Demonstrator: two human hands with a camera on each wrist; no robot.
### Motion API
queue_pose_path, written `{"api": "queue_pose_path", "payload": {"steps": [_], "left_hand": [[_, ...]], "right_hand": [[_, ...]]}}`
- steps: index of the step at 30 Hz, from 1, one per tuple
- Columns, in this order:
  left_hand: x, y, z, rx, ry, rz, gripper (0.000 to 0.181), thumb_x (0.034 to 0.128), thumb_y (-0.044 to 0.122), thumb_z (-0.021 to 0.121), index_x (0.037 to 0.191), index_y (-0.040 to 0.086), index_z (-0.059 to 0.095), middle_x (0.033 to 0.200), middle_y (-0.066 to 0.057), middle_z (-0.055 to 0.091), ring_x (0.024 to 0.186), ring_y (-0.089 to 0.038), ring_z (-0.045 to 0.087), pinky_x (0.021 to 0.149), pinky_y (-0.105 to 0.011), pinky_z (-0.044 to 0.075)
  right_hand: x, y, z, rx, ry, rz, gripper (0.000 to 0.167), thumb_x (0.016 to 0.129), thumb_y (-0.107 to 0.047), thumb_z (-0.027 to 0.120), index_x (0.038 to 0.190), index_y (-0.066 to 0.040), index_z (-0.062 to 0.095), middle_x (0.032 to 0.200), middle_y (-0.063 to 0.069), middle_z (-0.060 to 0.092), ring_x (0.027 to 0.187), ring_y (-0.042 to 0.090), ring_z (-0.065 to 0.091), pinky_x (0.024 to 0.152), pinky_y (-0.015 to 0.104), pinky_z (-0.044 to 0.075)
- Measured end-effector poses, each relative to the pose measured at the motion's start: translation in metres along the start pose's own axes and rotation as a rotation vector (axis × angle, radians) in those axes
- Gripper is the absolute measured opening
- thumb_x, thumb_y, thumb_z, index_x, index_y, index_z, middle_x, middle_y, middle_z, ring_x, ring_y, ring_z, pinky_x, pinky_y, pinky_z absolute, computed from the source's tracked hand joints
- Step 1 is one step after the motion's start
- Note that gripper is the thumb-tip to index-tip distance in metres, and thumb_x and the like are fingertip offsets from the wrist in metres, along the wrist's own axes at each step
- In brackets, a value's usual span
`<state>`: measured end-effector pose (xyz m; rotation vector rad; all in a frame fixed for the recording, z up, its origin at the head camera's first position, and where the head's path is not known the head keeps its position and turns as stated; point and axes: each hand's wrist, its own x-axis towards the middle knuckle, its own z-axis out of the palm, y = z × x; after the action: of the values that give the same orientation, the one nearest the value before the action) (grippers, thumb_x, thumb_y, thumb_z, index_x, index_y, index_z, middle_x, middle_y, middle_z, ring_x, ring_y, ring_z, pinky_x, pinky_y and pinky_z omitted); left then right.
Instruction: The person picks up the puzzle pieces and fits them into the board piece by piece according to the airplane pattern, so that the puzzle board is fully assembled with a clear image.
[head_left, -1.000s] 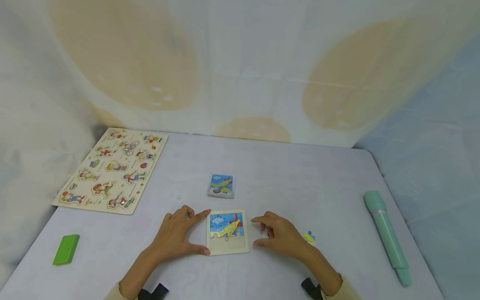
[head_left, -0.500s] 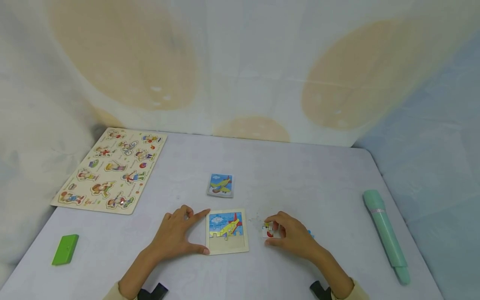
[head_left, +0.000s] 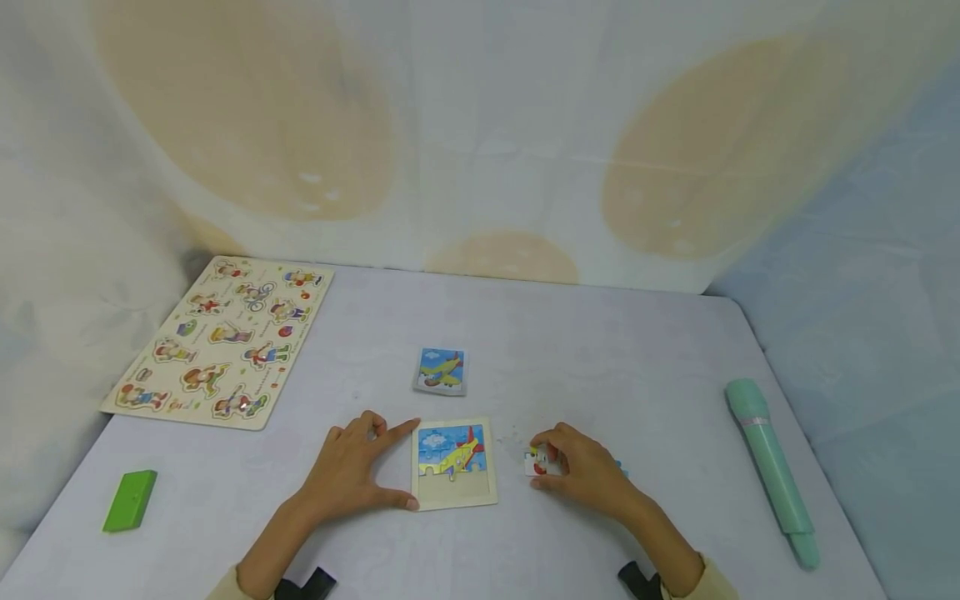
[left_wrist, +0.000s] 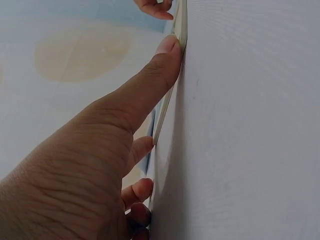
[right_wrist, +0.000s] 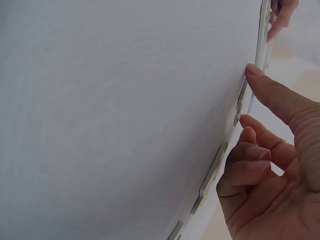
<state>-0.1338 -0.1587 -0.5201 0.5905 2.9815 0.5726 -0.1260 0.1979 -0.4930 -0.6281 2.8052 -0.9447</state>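
A square wooden puzzle tray (head_left: 454, 493) lies in front of me in the head view, its upper part filled with a yellow airplane on blue sky and its lower part bare. My left hand (head_left: 352, 467) touches the tray's left corners with spread index finger and thumb. To the tray's right, my right hand (head_left: 585, 471) has thumb and index finger on opposite edges of a small puzzle piece (head_left: 536, 463) with white and red on it. The right wrist view shows more pieces (right_wrist: 210, 177) lying flat beneath the curled fingers. A blue piece (head_left: 622, 467) peeks out behind the hand.
Behind the tray lies a small airplane picture card (head_left: 441, 372). A large board of cartoon figures (head_left: 225, 342) is at the back left, with a green block (head_left: 130, 501) in front of it. A mint-green stick-shaped object (head_left: 774, 471) lies at the right.
My right hand has moved a little to the right, away from the tray, and its thumb and index finger now close on the piece. The left hand and tray stay put.
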Motion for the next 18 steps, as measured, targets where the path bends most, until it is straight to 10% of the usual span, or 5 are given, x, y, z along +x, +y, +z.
{"api": "queue_pose_path", "payload": {"steps": [18], "left_hand": [[-0.0005,0.0025,-0.0019,-0.011,0.005,0.0,0.105,0.0511,0.086,0.072,0.143,0.039,0.053,0.099,0.008,0.039,0.087,-0.011,0.037,0.074,-0.032,0.024]], "right_hand": [[-0.0008,0.0005,0.0064,-0.103,0.063,-0.03,0.033,0.074,-0.022,0.086,0.103,-0.012,0.072,0.08,-0.012,0.048,0.067,-0.001,0.038,0.056,0.017,0.036]]}}
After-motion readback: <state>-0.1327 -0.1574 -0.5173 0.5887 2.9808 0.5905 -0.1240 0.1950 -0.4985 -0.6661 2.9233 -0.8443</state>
